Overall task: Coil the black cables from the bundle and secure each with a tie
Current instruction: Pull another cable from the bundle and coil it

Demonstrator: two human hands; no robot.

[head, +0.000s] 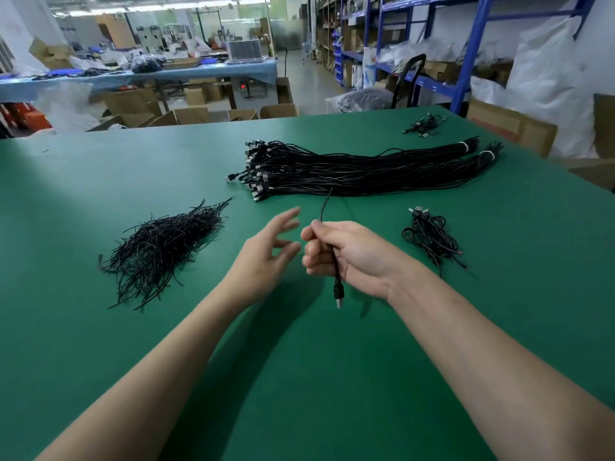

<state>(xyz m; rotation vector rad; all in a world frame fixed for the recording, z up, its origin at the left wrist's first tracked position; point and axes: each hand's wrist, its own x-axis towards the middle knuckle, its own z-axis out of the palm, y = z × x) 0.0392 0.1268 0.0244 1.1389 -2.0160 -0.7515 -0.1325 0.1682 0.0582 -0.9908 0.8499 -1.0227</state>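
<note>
A long bundle of black cables (pixel 359 168) lies across the far middle of the green table (pixel 100 327), plugs at its left end, white bands near its right end. My right hand (pixel 346 252) grips one black cable (pixel 335 261). Its USB plug hangs below my fist and the wire runs up toward the bundle. My left hand (pixel 266 257) hovers just left of it, fingers spread and holding nothing. A heap of black wire ties (pixel 159 251) lies to the left. A small pile of coiled cables (pixel 431 236) sits to the right.
Another small clump of cables (pixel 424 124) lies at the table's far right corner. Cardboard boxes (pixel 509 124) stand beyond the right edge and behind the far edge. Blue shelving (pixel 466 61) rises at the back right.
</note>
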